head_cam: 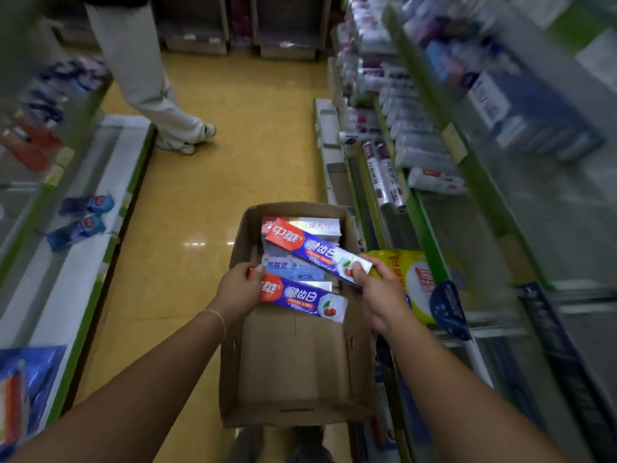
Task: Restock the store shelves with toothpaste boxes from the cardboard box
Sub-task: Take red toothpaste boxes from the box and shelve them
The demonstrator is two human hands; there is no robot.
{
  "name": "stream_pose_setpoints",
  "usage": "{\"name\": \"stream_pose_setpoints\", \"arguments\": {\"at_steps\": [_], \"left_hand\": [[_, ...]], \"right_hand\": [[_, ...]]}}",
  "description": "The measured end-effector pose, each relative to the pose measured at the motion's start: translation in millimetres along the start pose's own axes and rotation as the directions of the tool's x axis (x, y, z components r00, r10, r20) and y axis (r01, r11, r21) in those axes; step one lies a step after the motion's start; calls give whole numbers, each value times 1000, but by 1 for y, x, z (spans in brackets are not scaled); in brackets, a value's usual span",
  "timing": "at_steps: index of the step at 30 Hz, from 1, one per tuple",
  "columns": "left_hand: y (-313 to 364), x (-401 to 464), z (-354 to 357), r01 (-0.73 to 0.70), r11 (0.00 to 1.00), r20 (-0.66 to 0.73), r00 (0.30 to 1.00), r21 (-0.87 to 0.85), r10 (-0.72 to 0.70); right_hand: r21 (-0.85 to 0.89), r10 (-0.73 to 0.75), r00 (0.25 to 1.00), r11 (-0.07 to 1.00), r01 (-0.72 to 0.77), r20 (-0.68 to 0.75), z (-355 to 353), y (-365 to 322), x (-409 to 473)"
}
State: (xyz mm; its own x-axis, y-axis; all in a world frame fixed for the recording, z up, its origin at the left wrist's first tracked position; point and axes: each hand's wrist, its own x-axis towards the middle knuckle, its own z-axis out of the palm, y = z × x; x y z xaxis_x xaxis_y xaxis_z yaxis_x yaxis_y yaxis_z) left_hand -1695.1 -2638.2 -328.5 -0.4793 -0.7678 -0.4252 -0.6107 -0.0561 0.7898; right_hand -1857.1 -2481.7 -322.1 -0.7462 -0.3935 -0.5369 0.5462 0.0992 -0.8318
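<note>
Over the open cardboard box (293,362), one red-and-blue toothpaste box (302,295) is gripped by the left hand (238,290), and another toothpaste box (314,253) is pinched by the right hand (379,292).

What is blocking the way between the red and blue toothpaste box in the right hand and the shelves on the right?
Nothing visible. The right hand holds the upper red and blue toothpaste box above the brown cardboard box, beside the green-edged shelves. The yellow package already fills part of the nearest shelf.
</note>
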Motion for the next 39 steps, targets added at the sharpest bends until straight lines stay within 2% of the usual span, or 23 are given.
{"name": "stream_pose_setpoints", "arguments": {"at_steps": [4, 10, 17, 20, 24, 31, 39], "left_hand": [[25, -7, -22, -92, 994, 95, 991, -62, 98], [74, -21, -42, -175, 969, 218, 953, -172, 211], [144, -58, -38, -278, 912, 321, 871, -303, 372], [170, -75, -32, -263, 893, 384, 832, -365, 401], [203, -101, -17, -250, 873, 450, 778, -418, 438], [249, -159, 17, -332, 809, 495, 659, -485, 566], [274, -241, 59, -338, 787, 591, 525, -517, 613]], "right_hand": [[86, -113, 993, 990, 116, -37, -2, -37, -34], [74, -294, 948, 950, 304, -120, -8, -88, -88], [61, -460, 864, 875, 480, -206, -24, -134, -154], [66, -512, 821, 837, 543, -251, -34, -153, -182], [13, -558, 770, 807, 590, -310, -56, -175, -215], [-73, -630, 662, 745, 663, -407, -108, -201, -271], [-64, -625, 567, 700, 712, -536, -181, -203, -349]]}}
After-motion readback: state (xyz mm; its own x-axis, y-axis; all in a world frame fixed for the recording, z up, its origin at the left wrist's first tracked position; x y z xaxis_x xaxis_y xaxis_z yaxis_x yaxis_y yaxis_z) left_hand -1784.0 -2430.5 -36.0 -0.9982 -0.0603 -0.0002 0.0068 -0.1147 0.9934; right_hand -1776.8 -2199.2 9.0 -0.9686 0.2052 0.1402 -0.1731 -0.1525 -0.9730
